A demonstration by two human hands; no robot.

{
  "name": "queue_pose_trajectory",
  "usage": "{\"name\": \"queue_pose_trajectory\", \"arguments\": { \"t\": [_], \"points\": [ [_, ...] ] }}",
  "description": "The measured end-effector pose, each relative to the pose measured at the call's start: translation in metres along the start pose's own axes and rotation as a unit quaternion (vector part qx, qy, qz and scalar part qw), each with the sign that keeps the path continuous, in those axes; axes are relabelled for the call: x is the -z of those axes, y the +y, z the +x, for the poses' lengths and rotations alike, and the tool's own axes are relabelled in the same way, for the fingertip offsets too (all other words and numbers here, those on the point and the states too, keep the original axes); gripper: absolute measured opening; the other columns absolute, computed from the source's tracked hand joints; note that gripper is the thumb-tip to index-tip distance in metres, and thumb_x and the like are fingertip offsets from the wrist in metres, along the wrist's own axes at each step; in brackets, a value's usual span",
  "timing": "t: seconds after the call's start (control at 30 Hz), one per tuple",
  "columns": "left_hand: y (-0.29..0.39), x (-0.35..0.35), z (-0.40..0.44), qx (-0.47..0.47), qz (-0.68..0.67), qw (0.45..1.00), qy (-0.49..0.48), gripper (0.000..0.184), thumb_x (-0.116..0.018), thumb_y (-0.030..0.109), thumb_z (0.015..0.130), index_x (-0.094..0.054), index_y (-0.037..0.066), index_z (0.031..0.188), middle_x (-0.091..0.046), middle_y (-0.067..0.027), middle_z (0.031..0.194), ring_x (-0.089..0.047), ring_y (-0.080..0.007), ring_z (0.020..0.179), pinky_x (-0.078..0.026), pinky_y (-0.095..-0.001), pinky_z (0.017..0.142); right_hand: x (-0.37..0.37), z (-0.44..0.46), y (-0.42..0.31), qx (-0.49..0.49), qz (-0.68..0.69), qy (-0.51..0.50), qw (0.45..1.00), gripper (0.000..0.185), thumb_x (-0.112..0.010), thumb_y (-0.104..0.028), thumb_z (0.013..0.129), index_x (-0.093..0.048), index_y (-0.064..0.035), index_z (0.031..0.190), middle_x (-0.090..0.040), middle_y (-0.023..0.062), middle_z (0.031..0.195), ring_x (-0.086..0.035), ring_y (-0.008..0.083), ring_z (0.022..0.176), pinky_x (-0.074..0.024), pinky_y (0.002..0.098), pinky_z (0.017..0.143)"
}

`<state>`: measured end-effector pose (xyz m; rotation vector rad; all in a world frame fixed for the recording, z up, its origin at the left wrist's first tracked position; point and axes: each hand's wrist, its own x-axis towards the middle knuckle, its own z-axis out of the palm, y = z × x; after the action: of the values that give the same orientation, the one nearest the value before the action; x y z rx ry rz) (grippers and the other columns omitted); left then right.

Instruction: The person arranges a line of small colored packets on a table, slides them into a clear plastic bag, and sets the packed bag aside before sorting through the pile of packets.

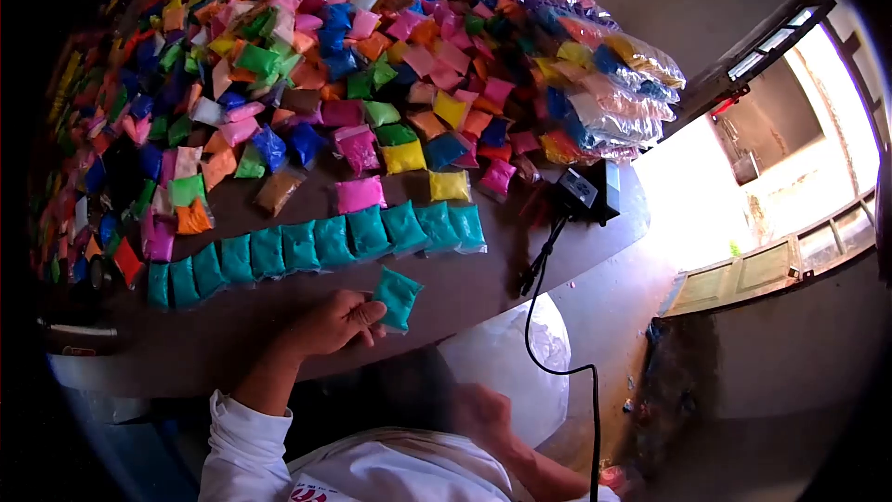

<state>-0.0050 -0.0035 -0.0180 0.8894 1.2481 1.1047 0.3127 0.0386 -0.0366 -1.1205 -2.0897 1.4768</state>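
Note:
Between its thumb and fingers, my left hand point(341, 323) pinches a teal packet point(398, 297) just above the table's near edge. Beyond it, a row of teal packets point(299, 245) lies side by side across the table, some overlapping. A pink packet point(360, 194) and a yellow packet point(450, 186) lie just behind the row. My right hand point(481, 409) is low, off the table edge near a translucent white bag; it is dim and blurred, so its fingers cannot be made out.
A large pile of coloured packets point(325, 65) covers the far table point(446, 290). Filled clear bags point(618, 84) are stacked at the back right. A black device point(590, 191) with a hanging cable point(528, 316) sits near the right edge. The translucent bag point(544, 335) stands below.

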Motion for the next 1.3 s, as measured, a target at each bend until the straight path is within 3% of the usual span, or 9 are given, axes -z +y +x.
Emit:
{"name": "queue_pose_trajectory", "arguments": {
  "t": [0.07, 0.17, 0.27, 0.37, 0.47, 0.6, 0.7, 0.83, 1.3],
  "points": [
    [0.002, -0.003, -0.001, 0.001, 0.0, 1.0, 0.002, 0.042, -0.051, 0.039, 0.1, -0.064, -0.001, 0.095, -0.066, -0.0079, 0.081, -0.062, -0.013, 0.068, -0.052, -0.0272, 0.063, 0.036, -0.032, 0.038, -0.099, -0.144, 0.03, 0.984, 0.012, -0.054, 0.0, 0.089, -0.065, -0.0005, 0.094, -0.065, 0.0049, 0.082, -0.059, 0.0094, 0.072, -0.0499, 0.0243, 0.07],
    [0.006, -0.003, -0.002, 0.004, -0.004, 1.0, 0.012, 0.043, -0.051, 0.039, 0.1, -0.064, -0.001, 0.094, -0.066, -0.0079, 0.082, -0.062, -0.0131, 0.069, -0.053, -0.0275, 0.063, 0.096, -0.049, 0.043, -0.14, -0.023, 0.219, 0.965, 0.011, -0.053, -0.002, 0.089, -0.065, -0.0005, 0.091, -0.061, 0.0028, 0.077, -0.056, 0.0092, 0.071, -0.0472, 0.0247, 0.066],
    [0.006, -0.004, 0.0, 0.0, 0.007, 1.0, 0.006, 0.043, -0.052, 0.039, 0.1, -0.064, -0.001, 0.093, -0.067, -0.0085, 0.082, -0.063, -0.0135, 0.07, -0.053, -0.0278, 0.063, 0.174, -0.008, 0.058, 0.05, -0.203, 0.354, 0.911, 0.01, -0.057, -0.008, 0.09, -0.063, -0.0002, 0.09, -0.059, 0.0055, 0.073, -0.055, 0.0156, 0.067, -0.0469, 0.03, 0.063],
    [-0.006, 0.003, 0.001, 0.013, 0.001, 1.0, 0.015, 0.042, -0.051, 0.037, 0.1, -0.064, -0.002, 0.094, -0.068, -0.0116, 0.081, -0.066, -0.0161, 0.072, -0.054, -0.0286, 0.062, 0.233, 0.072, 0.022, 0.08, -0.276, 0.381, 0.879, 0.012, -0.058, -0.01, 0.09, -0.06, 0.001, 0.086, -0.057, 0.004, 0.075, -0.051, 0.0128, 0.07, -0.045, 0.0292, 0.065],
    [-0.005, 0.003, 0.0, 0.001, -0.042, 0.998, 0.054, 0.047, -0.05, 0.041, 0.1, -0.062, -0.003, 0.093, -0.068, -0.0161, 0.082, -0.067, -0.0227, 0.069, -0.055, -0.0324, 0.064, 0.271, 0.166, 0.021, 0.15, -0.276, 0.376, 0.872, 0.023, -0.064, -0.02, 0.09, -0.06, 0.0029, 0.092, -0.062, 0.0114, 0.083, -0.056, 0.0183, 0.077, -0.0475, 0.0338, 0.072],
    [-0.002, 0.003, 0.0, -0.026, -0.068, 0.992, 0.103, 0.048, -0.047, 0.043, 0.1, -0.059, -0.002, 0.088, -0.067, -0.0177, 0.078, -0.067, -0.0241, 0.067, -0.055, -0.0322, 0.06, 0.297, 0.273, 0.012, 0.053, -0.391, 0.376, 0.838, 0.051, -0.069, -0.046, 0.083, -0.058, 0.0031, 0.082, -0.062, 0.0181, 0.081, -0.06, 0.0296, 0.077, -0.0465, 0.0415, 0.071],
    [0.002, 0.0, -0.002, -0.025, -0.078, 0.988, 0.133, 0.051, -0.047, 0.047, 0.099, -0.059, -0.001, 0.086, -0.068, -0.0163, 0.078, -0.067, -0.0222, 0.066, -0.055, -0.0308, 0.057, 0.298, 0.309, -0.003, -0.048, -0.425, 0.274, 0.861, 0.062, -0.069, -0.059, 0.074, -0.06, 0.0016, 0.069, -0.063, 0.018, 0.071, -0.062, 0.0322, 0.07, -0.0478, 0.0438, 0.067],
    [0.002, 0.002, -0.001, -0.027, -0.083, 0.99, 0.115, 0.055, -0.047, 0.051, 0.098, -0.059, -0.001, 0.086, -0.068, -0.0148, 0.078, -0.066, -0.0198, 0.064, -0.054, -0.0295, 0.057, 0.297, 0.32, -0.022, -0.196, -0.466, 0.195, 0.841, 0.071, -0.068, -0.06, 0.071, -0.067, 0.0036, 0.102, -0.068, 0.0237, 0.107, -0.065, 0.036, 0.101, -0.0498, 0.0448, 0.087],
    [0.006, 0.002, -0.002, -0.018, -0.078, 0.991, 0.11, 0.054, -0.045, 0.049, 0.099, -0.062, -0.002, 0.094, -0.068, -0.0155, 0.081, -0.066, -0.0208, 0.067, -0.055, -0.0313, 0.06, 0.266, 0.333, -0.019, -0.172, -0.516, 0.256, 0.799, 0.056, -0.068, -0.047, 0.079, -0.067, 0.0016, 0.106, -0.067, 0.0228, 0.11, -0.064, 0.0375, 0.105, -0.0491, 0.0441, 0.091]
  ]
}}
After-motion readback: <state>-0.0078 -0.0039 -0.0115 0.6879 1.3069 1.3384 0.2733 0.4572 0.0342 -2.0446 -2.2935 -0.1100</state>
